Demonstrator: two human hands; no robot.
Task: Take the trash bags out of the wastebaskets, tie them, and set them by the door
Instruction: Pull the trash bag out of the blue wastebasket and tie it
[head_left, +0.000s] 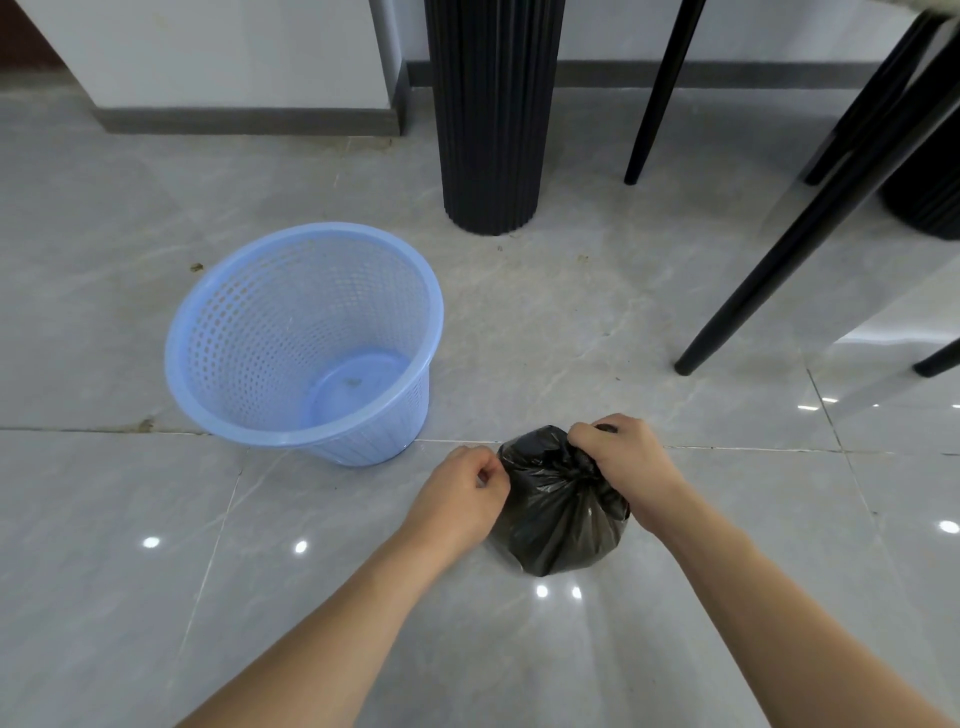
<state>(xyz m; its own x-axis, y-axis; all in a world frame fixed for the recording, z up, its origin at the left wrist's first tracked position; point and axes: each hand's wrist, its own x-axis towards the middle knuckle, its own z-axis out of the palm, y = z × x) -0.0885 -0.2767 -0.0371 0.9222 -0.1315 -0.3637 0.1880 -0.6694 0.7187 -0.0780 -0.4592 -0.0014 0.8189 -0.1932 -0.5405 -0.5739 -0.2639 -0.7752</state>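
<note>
I'm on the tying step; my right hand (621, 462) grips the gathered neck of the black trash bag (561, 512) on the floor, my left hand (465, 491) pinches beside it, on what I cannot tell; next, cinch the knot; one bag, one bare blue wastebasket (304, 338) just left.

1 view only: head-worn wide-angle camera, looking forward and steeply down at grey tile floor (156, 623); near range, both forearms entering from bottom edge, left hand (457, 493) and right hand (623, 467) low of centre; far edge reaches white wall base (234, 52); straight lines bowed near frame edges; no 2nd view, no overlap.
</note>
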